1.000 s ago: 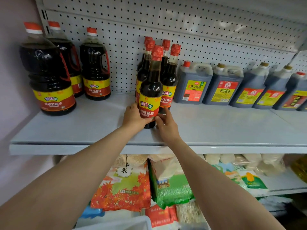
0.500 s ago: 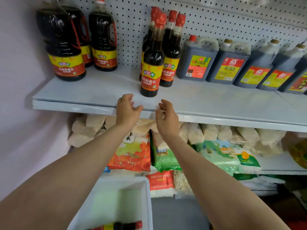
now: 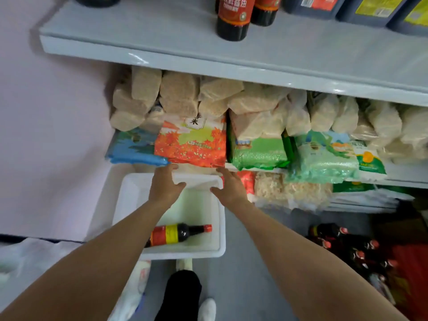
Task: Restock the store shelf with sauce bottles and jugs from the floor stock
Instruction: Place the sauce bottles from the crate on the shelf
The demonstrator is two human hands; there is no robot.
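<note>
Reaching down empty, left hand (image 3: 165, 187) and right hand (image 3: 229, 188) hang with fingers loosely spread above the white bin (image 3: 129, 188). Next, I judge, comes gripping the lone sauce bottle (image 3: 176, 234) lying flat inside.

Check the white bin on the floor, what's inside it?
One sauce bottle lies on its side in the white bin, red cap pointing right. The left forearm covers the bottle's base and the bin's near left corner, so anything there is hidden.

dark sauce bottle (image 3: 177, 234) with red-yellow label lying on its side in white bin (image 3: 221, 228), red cap rightward
</note>
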